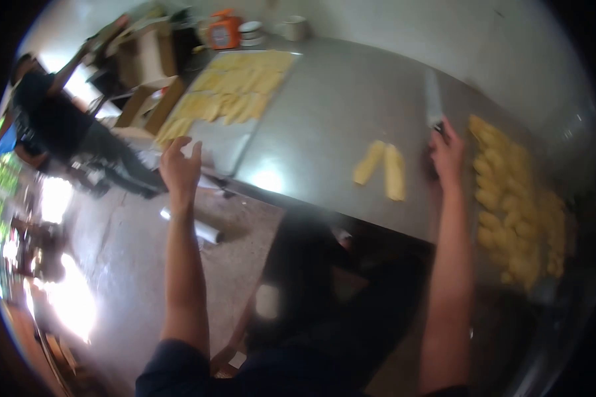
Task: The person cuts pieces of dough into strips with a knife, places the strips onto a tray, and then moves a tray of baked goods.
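Note:
My right hand is wrapped round the dark handle of a knife, whose wide blade points toward the back wall. Left of it, two long yellow pieces lie on the metal table. A large pile of yellow pieces is to the right of my right forearm. Near the lower corner of a tray, my left hand is raised with its thumb and fingers apart, holding nothing. Rows of flat yellow slices cover much of that tray.
An orange container, a white jar and a mug stand along the back wall. Cardboard boxes are at the upper left, beside a standing person. A white roll lies below the table edge.

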Tool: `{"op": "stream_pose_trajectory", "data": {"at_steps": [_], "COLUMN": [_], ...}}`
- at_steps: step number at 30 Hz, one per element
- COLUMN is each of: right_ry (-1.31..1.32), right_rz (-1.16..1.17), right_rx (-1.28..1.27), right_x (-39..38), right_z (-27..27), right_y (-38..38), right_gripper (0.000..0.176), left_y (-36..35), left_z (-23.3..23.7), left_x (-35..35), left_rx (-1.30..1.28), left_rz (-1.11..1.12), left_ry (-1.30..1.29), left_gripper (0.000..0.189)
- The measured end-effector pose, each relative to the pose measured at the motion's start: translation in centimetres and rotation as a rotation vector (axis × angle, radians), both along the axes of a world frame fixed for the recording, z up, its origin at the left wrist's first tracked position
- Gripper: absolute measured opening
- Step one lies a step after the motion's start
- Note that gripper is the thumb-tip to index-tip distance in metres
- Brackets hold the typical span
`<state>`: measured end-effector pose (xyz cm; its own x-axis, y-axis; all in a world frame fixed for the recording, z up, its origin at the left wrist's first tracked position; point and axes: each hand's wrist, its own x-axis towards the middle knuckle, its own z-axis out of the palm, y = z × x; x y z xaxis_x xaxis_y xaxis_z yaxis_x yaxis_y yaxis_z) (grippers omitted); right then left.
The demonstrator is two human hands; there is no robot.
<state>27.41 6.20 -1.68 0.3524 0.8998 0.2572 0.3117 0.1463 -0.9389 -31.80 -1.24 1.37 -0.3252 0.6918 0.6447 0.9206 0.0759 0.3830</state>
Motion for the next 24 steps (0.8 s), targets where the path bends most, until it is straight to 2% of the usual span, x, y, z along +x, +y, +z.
{"op": "stream_pose_trajectory", "data": {"at_steps": [2, 4, 6, 9, 12, 15, 21, 24], "right_ry": [0.008, -0.034, -0.061, -0.051, -0.027, -0.010, 0.030, 0.053], "right_rz": [-0.022, -0.042, -0.052, -0.044, -0.040, -0.030, -0.012, 0.029], "right_rx": [0.018, -0.018, -0.014, -0.016, -0.021, -0.011, -0.015, 0.035], "right_x": [0.2, -0.5, -0.2, -0.3, -0.5, -0.1, -0.1, 0.9], "right_z": [-0.3, 1.0, 0.8, 0.8, 0.9, 0.9, 1.4, -0.1], "right_y": [0.2, -0.8, -0.7, -0.9, -1.1, -0.8, -0.6, 0.8], "right_gripper": [0.054, 0.056, 0.057, 0.058, 0.058, 0.058, 0.057, 0.056], "left_y": [-1.9, -3.2, -5.2, -6.7, -5.8, -4.0, -1.6, -0.8], "left_z": [0.9, -0.6, 0.6, 1.2, 1.4, 0.9, -0.5, -0.9], "left_x": [6.4, 12.2, 19.2, 26.4, 30.5, 32.0, 30.5, 29.3], "left_rx": [-0.035, -0.085, -0.129, -0.124, -0.179, -0.276, -0.199, -0.258], "left_rz": [-0.217, -0.441, -0.651, -0.802, -0.725, -0.572, -0.531, -0.561], "left_ry": [-0.017, -0.129, -0.251, -0.166, -0.121, -0.042, -0.050, -0.053], "left_gripper": [0.026, 0.026, 0.025, 0.031, 0.037, 0.034, 0.028, 0.027]}}
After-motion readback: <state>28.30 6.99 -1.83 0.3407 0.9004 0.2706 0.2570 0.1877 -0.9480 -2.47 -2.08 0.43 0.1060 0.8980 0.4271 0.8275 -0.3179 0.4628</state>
